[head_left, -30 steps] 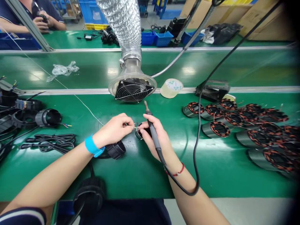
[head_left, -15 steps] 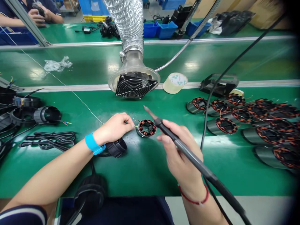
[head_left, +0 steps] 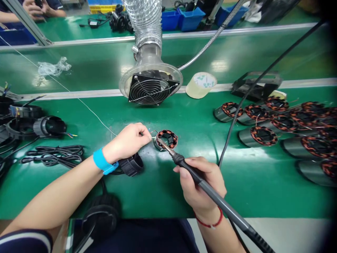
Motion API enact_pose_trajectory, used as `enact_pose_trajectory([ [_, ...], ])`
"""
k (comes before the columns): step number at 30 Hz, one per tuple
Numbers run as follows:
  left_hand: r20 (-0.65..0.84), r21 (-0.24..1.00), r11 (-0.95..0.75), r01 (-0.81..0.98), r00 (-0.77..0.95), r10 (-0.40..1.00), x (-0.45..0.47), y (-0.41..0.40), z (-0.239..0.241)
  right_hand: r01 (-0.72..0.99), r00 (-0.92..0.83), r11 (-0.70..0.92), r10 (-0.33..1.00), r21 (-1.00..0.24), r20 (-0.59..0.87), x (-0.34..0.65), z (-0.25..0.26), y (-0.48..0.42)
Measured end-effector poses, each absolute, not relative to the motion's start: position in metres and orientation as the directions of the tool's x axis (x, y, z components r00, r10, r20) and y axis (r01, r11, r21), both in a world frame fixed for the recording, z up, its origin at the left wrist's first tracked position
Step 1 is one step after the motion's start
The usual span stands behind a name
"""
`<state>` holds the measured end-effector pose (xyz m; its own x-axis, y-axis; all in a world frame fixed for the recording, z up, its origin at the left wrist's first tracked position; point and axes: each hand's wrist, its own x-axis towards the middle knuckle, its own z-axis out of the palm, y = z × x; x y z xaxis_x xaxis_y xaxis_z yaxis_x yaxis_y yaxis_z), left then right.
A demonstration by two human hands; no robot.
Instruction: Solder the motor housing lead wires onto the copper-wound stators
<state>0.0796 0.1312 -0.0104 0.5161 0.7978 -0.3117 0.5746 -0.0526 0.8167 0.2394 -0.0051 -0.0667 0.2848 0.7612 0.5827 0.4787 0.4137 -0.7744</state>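
Observation:
My right hand (head_left: 202, 186) is closed around a soldering iron (head_left: 210, 191). Its tip reaches the near left rim of a motor stator (head_left: 173, 140) with copper windings, which stands on the green bench. Between the thumb and finger of my left hand (head_left: 129, 140) is a thin solder wire (head_left: 91, 111), its end poking out at the stator's left side. The wire trails from the upper left. Beneath my left wrist lies a black plastic ring housing (head_left: 133, 166), partly hidden.
Several stators (head_left: 259, 136) crowd the right side. On the left are black housings (head_left: 50, 126) and a coiled cable (head_left: 52, 154). A fume extractor (head_left: 150, 89) hangs behind the stator, beside a tape roll (head_left: 198, 90). The iron's black cord (head_left: 252, 84) crosses the right. Another person's hands (head_left: 37, 8) show far left.
My right hand has brought the soldering iron down and left, so its tip moved from above the stator to its rim. The left hand keeps its pinch beside the stator. The view has shifted slightly.

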Motion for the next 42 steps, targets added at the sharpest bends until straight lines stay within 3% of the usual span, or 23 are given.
enact_pose_trajectory([
  [42,-0.352,0.809,0.003,0.588,0.479,0.804,0.0818,0.1305,-0.0085,0.484,0.281,0.428,0.75,-0.763,0.599,0.2394,-0.071,-0.0044],
])
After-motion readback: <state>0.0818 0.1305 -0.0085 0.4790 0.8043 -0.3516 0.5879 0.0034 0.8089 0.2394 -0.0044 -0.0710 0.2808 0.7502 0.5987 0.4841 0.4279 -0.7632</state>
